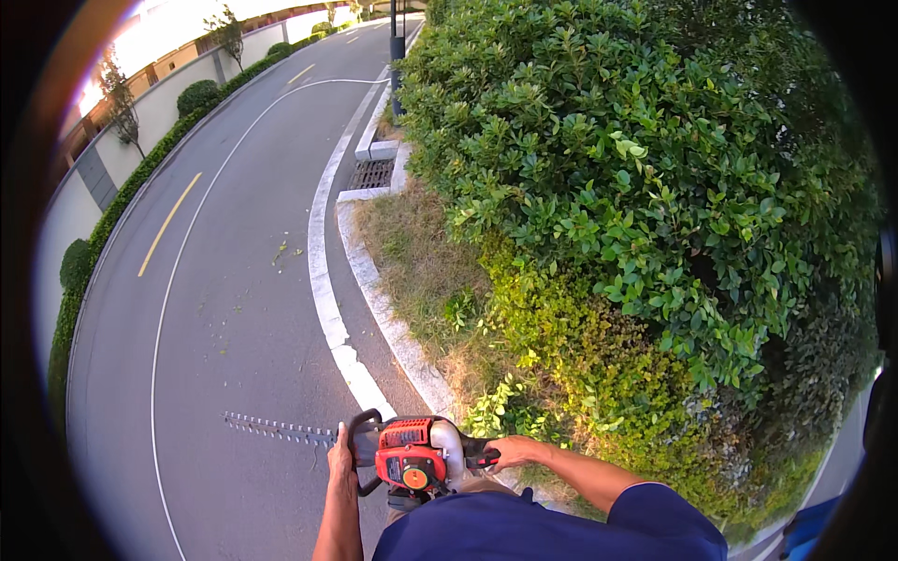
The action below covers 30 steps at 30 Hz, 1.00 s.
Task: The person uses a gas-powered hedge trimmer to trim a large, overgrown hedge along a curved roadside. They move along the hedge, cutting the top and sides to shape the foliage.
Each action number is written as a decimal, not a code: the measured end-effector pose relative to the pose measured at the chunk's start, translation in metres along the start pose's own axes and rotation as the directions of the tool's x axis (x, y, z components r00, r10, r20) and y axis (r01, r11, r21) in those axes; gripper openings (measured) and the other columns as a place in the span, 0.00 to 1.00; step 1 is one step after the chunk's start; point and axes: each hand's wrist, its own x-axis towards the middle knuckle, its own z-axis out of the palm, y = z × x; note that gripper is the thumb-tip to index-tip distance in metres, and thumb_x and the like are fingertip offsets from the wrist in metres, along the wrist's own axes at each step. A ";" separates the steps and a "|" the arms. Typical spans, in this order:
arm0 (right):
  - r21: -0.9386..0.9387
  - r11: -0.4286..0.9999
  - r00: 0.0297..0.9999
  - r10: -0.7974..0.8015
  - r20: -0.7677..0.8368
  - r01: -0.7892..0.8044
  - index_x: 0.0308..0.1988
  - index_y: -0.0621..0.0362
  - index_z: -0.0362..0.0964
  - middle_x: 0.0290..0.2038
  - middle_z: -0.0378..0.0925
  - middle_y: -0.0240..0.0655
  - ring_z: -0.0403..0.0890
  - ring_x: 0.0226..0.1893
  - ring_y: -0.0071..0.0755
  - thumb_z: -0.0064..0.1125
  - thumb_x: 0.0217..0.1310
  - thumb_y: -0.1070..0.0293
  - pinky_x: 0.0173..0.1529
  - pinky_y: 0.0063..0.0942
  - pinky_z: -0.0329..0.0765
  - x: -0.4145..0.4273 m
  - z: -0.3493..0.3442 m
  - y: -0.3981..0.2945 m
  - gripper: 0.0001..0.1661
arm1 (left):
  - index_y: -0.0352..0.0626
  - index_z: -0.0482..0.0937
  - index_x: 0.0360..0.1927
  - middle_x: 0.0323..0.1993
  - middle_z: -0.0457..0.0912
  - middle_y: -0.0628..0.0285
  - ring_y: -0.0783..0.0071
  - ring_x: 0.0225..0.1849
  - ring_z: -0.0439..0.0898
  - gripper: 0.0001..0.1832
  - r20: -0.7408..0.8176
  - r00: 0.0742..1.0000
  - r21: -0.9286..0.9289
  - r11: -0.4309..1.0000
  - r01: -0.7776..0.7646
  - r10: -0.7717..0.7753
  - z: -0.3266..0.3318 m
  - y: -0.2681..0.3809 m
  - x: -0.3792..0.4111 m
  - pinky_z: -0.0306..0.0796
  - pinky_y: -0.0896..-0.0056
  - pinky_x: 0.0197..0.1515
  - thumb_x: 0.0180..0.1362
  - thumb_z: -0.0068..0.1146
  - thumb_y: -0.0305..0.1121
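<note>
A red petrol hedge trimmer [411,456] is held level in front of my body. My left hand [342,456] grips its black front loop handle, close to where the blade begins. Around the black rear handle, my right hand [515,452] is closed; the trigger under those fingers is hidden. The toothed double-sided blade [279,429] points left over the asphalt, apart from any foliage. Beside the machine on the right, light green shoots [499,407] stick out of the low planting.
A tall leafy shrub [617,161] and a low yellow-green hedge [582,329] fill the right side. A stone kerb [382,298] edges the bed, with a drain grate [372,174] and a lamp post [397,63] farther on. Leaf clippings [282,254] lie on the road [245,336].
</note>
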 end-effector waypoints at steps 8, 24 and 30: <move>0.047 0.903 0.832 0.411 -0.373 -0.426 0.57 0.44 0.77 0.41 0.86 0.47 0.87 0.43 0.54 0.66 0.51 0.47 0.50 0.48 0.81 0.023 -0.087 -0.002 0.33 | 0.50 0.85 0.32 0.22 0.78 0.69 0.74 0.23 0.73 0.25 0.340 0.935 0.130 0.990 0.055 -0.096 0.206 0.095 0.165 0.68 0.68 0.28 0.63 0.61 0.63; 0.277 0.573 0.367 0.755 -0.543 -0.771 0.50 0.51 0.78 0.36 0.87 0.47 0.87 0.42 0.55 0.72 0.52 0.50 0.49 0.50 0.79 0.020 -0.256 -0.008 0.28 | 0.42 0.80 0.25 0.21 0.74 0.65 0.72 0.23 0.68 0.35 0.562 0.774 0.386 0.920 0.066 -0.292 0.523 0.204 0.254 0.59 0.67 0.29 0.56 0.62 0.70; 0.293 0.546 0.278 0.733 -0.621 -0.785 0.45 0.50 0.78 0.32 0.86 0.44 0.86 0.37 0.55 0.70 0.50 0.58 0.43 0.54 0.75 0.040 -0.320 0.049 0.20 | 0.42 0.80 0.22 0.21 0.75 0.63 0.70 0.24 0.70 0.36 0.541 0.802 0.430 0.903 -0.003 -0.255 0.607 0.237 0.277 0.61 0.65 0.31 0.55 0.61 0.71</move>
